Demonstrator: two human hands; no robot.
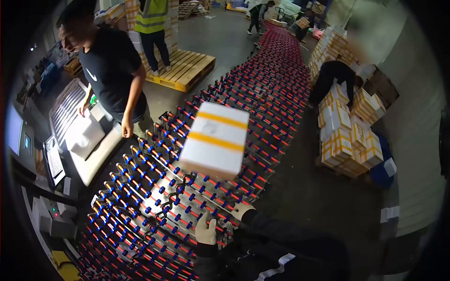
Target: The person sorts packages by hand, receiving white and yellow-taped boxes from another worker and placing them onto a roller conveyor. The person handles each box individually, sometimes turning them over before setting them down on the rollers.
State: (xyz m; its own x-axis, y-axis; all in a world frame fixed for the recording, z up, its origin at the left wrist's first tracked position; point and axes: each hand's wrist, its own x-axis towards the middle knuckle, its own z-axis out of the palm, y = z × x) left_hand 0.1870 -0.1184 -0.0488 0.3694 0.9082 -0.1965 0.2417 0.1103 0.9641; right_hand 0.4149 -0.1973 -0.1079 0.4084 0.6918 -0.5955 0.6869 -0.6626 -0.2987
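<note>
My left hand (206,229), in a pale work glove, is over the near edge of the roller conveyor (276,70). Its thumb stands apart from the fingers, and nothing is in it. To its right, my right hand (243,210), gloved too, reaches in at the conveyor's side edge with fingers apart and holds nothing. Beyond both hands a white box (214,140) with two yellow tape bands lies on the blue wheels and red rods, slightly blurred. Neither hand touches that box.
At left a person in a black shirt (110,70) touches a white package (84,136) beside a keyboard (55,161). Someone in a yellow vest (152,16) stands on a wooden pallet (187,70). Taped boxes (337,145) are stacked at right, where another person (335,75) bends.
</note>
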